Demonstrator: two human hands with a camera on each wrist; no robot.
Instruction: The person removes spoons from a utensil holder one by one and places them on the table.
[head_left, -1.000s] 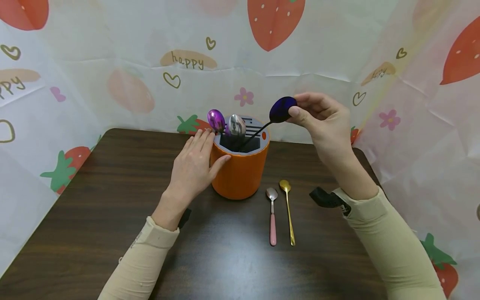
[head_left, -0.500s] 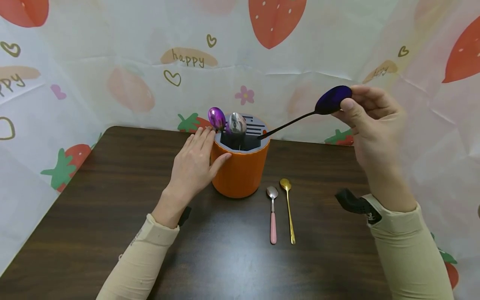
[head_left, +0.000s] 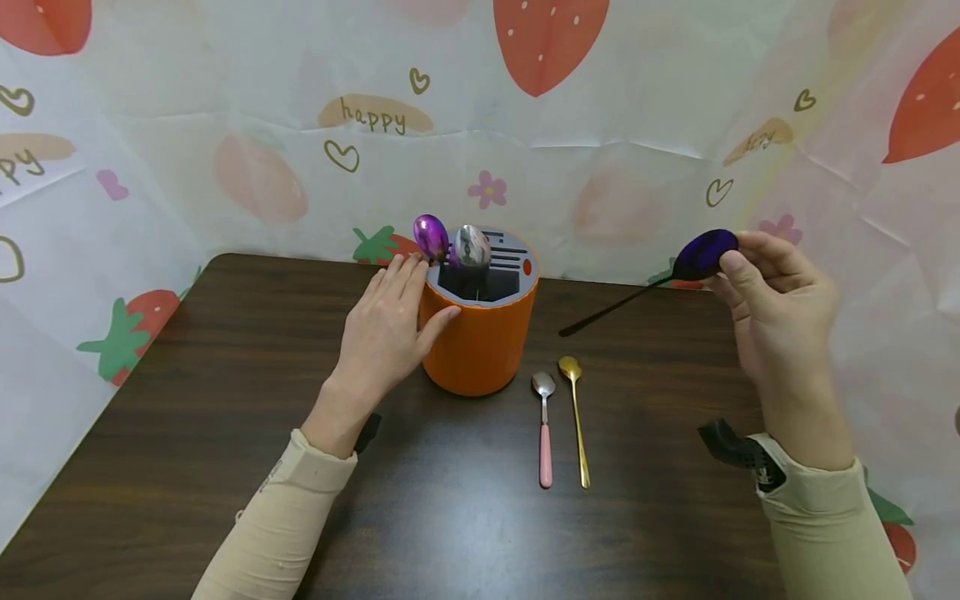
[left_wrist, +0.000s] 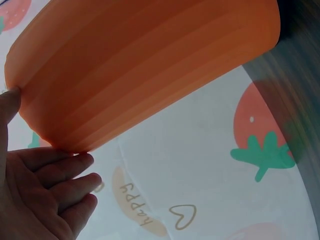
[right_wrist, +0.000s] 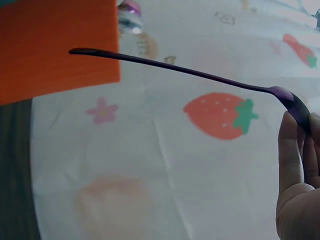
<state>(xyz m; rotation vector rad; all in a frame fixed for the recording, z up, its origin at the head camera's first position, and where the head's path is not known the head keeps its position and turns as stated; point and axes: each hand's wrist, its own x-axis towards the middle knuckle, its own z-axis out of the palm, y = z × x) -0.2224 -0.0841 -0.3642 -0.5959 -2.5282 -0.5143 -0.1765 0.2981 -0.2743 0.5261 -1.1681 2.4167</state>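
Observation:
My right hand [head_left: 791,329] pinches a dark blue-purple spoon [head_left: 703,255] by its bowl between thumb and fingers. The thin black handle [right_wrist: 170,66] points left and slants down, apart from the orange utensil holder [head_left: 480,350]. My left hand [head_left: 381,329] rests against the holder's left side near the rim, its fingers fairly straight and the thumb at the front. In the left wrist view the fingertips and thumb touch the orange wall [left_wrist: 150,70]. Standing bowl-up in the holder's opening are a shiny purple spoon [head_left: 431,237] and a silver spoon [head_left: 472,247].
On the dark wooden table [head_left: 187,400], right of the holder, lie a pink-handled spoon [head_left: 545,450] and a gold spoon [head_left: 577,417], side by side. The holder's grey top has slots [head_left: 510,252]. Behind the table hangs a strawberry-printed sheet [head_left: 262,75].
The dark spoon has come out of the holder's opening. My right hand has carried it to the right, then lowered it. The left hand stays at the holder.

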